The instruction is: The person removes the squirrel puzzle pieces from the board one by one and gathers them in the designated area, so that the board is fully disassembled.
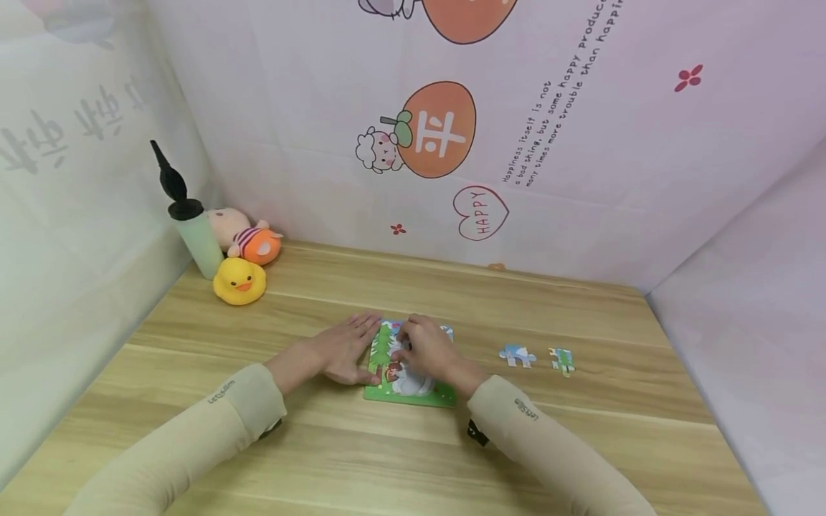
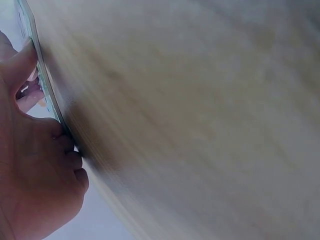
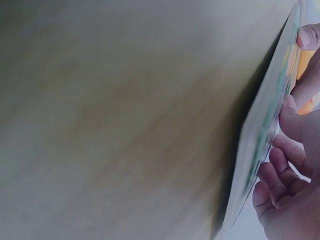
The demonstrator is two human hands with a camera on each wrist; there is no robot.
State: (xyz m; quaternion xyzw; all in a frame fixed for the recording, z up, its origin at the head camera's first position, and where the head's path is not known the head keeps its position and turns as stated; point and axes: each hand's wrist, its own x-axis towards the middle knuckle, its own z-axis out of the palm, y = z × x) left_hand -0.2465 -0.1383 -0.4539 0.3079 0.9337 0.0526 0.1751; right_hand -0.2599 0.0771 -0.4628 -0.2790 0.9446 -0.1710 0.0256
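Observation:
A jigsaw puzzle board (image 1: 419, 393) with a green border and a grey animal picture lies on the table in the head view. My left hand (image 1: 345, 347) holds its left side, thumb on the picture and the other fingers along the edge. Over the middle of the board, my right hand (image 1: 431, 350) has bent fingers and thumb around a puzzle piece (image 1: 406, 346), mostly hidden by that hand. The right wrist view shows the right thumb and fingertips on the board's surface. Two loose puzzle pieces, one blue and white (image 1: 517, 355), one green and blue (image 1: 563, 360), lie right of the board.
A yellow toy duck (image 1: 239, 282), a plush toy (image 1: 258, 244) and a pale green hand pump (image 1: 198, 244) with black parts stand at the back left of the wooden table (image 1: 361, 459). Printed cloth walls (image 1: 568, 236) enclose the back and sides.

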